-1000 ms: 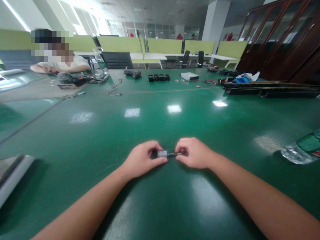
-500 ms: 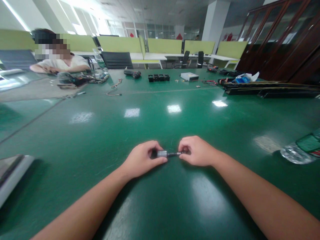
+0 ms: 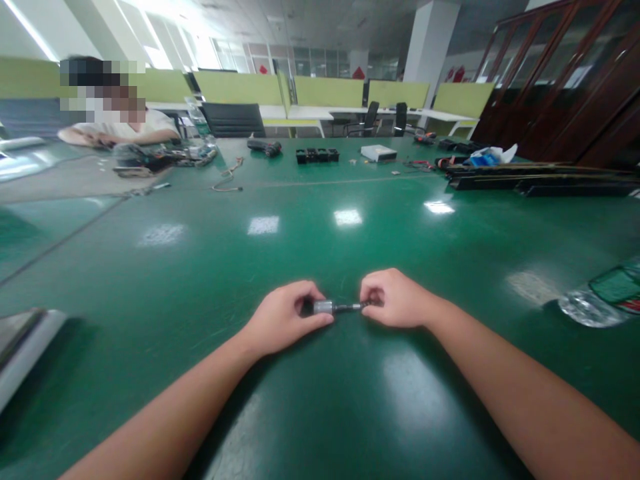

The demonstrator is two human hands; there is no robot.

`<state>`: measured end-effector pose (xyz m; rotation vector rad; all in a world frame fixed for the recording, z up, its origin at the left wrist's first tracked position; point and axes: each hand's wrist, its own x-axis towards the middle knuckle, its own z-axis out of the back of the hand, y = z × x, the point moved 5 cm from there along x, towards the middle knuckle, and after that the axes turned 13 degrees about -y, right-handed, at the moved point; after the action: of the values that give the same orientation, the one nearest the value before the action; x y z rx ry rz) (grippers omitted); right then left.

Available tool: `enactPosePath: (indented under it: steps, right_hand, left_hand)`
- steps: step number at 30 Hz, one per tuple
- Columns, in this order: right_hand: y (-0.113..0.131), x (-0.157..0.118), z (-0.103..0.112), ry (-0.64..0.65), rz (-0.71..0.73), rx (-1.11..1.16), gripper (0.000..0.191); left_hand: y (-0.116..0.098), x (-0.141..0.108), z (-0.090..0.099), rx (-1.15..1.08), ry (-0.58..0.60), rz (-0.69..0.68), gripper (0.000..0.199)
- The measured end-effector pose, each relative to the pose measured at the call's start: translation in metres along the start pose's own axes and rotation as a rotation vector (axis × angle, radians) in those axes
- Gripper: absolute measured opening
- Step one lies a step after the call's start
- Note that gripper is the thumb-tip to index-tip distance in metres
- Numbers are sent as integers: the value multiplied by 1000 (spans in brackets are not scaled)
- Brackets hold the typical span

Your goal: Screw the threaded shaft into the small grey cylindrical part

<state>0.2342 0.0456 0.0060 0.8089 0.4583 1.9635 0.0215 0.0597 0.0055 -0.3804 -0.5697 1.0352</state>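
Note:
Over the green table, a slim tool with a silver cylinder and a thin dark shaft lies sideways between my hands. My left hand grips the cylinder between thumb and fingers. The shaft points right and has a lighter metal section towards its end. This end runs into the closed fingertips of my right hand, where the tip is hidden. Something small and dark shows inside those fingers, too unclear to name.
A clear plastic bottle lies at the right. A flat, pale-edged object sits at the left edge. Farther back are a black block, a white box, cables and long black rails. A person sits far left.
My right hand has shifted slightly right and up, away from the left, and a little more of the shaft's light end shows. My left hand keeps its grip on the cylinder.

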Motion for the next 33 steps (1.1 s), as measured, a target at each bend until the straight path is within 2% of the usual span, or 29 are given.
enactPosePath:
  steps: [7,9,12,14,16,19,24,33]
  right_hand:
    - [10,1,-9,-46,35,13,7]
    - [14,1,-12,-47,16,89,21]
    - [13,0,-17,2,-99,254,44]
    - [9,-1,-19,11,-159,319,49]
    - [7,-1,-20,-5,-161,327,48]
    - [7,0,-19,-37,-88,274,41]
    - [10,1,-21,-23,-10,175,33]
    - [14,3,-25,-24,58,132,27]
  left_hand:
    - [0,0,0,-6,-9,-23,35]
    - [0,0,0,-11,-6,-24,34]
    - [0,0,0,-16,-3,-24,34]
    - [0,-1,0,-15,0,-23,35]
    - [0,-1,0,-12,1,-19,35]
    - [0,-1,0,-9,0,-15,36]
    - [-2,0,1,-10,1,-19,34]
    - [0,0,1,-11,0,-18,32]
